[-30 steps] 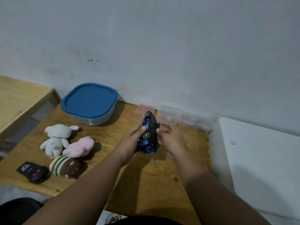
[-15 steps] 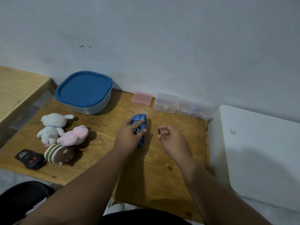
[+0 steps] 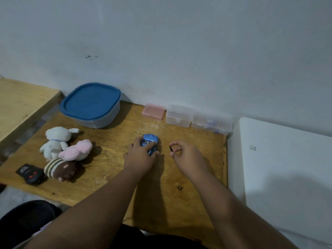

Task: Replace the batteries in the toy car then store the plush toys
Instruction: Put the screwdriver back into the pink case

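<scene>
Your left hand (image 3: 142, 157) grips the blue toy car (image 3: 150, 139), fingers curled over its roof, on the counter (image 3: 179, 203) a little in from the middle of the back edge. Your right hand (image 3: 188, 157), just beside the car toward the right edge, pinches a small black piece (image 3: 171, 148) between thumb and forefinger. Near the left edge the white plush (image 3: 55, 139), the pink plush (image 3: 77, 150) and the striped brown plush (image 3: 58, 169) lie touching one another, a black remote (image 3: 29, 174) just beside them. A blue-lidded container (image 3: 90, 103) stands in the back left corner.
</scene>
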